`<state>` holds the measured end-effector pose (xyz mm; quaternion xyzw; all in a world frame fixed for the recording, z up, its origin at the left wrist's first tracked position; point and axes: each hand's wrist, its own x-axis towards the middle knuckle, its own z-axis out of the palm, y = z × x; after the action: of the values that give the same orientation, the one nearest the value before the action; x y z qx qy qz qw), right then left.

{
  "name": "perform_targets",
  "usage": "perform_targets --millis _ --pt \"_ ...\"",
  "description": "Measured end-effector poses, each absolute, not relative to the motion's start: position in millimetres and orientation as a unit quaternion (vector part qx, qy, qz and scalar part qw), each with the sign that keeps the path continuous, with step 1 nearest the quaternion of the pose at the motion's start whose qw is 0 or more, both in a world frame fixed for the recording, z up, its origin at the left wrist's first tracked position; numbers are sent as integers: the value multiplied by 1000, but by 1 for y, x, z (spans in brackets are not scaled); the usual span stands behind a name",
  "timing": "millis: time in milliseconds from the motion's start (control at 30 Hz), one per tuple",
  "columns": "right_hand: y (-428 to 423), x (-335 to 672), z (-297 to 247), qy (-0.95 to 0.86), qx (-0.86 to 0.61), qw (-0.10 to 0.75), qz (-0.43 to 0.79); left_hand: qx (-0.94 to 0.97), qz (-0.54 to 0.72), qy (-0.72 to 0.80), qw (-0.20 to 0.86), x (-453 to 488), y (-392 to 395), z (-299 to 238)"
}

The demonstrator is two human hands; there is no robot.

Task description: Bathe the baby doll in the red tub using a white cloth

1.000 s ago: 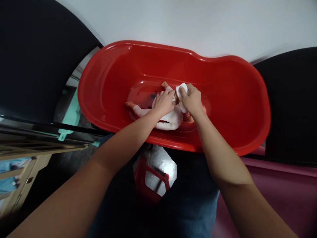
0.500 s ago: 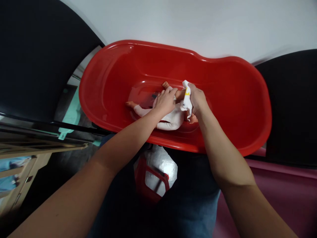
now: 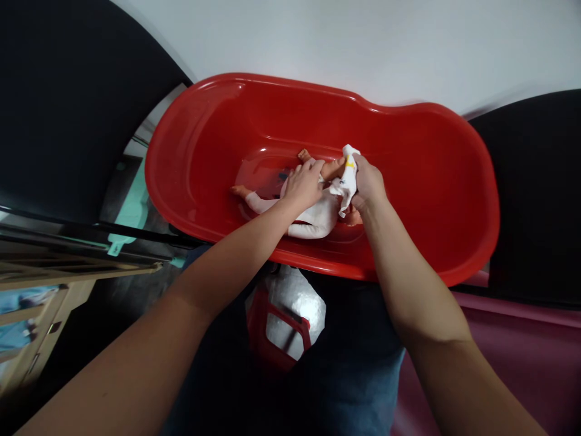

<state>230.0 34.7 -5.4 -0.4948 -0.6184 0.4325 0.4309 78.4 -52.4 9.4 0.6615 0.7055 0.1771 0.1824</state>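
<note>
Now your right hand [image 3: 370, 184], clenched on the cloth [image 3: 347, 178], has drawn it toward 2 o'clock, baring an arm of the doll [image 3: 313, 215]; your left hand [image 3: 302, 184] clasps the doll at the tub's [image 3: 408, 139] centre.

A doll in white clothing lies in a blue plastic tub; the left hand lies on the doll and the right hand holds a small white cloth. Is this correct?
No. The head view shows the oval plastic tub is red, not blue. The rest holds: the doll in white clothing lies in it, left hand on the doll, small white cloth in the right hand.
</note>
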Motion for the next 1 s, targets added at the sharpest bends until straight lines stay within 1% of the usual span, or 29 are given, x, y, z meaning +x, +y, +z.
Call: perform_targets --millis 67,167,200,267,367,433,600,1000 --pt "28 229 0 -628 -499 458 383 662 179 705 181 79 -53 9" --pt "12 226 13 -668 -492 488 271 668 177 701 179 79 -52 7" --pt "7 226 17 -693 -481 481 238 669 175 700 180 78 -51 6" --pt "0 225 20 -756 -451 429 202 668 167 702 182 78 -49 4" --pt "-2 224 16 -818 -426 328 203 666 147 709 178 78 -48 2" --pt "0 225 12 -816 -446 305 205 671 138 707 175 78 -48 2" --pt "4 226 9 -787 -493 304 214 682 130 700 169 78 -50 4" --pt "10 225 9 -703 -530 350 320 686 136 692 181 78 -52 6"
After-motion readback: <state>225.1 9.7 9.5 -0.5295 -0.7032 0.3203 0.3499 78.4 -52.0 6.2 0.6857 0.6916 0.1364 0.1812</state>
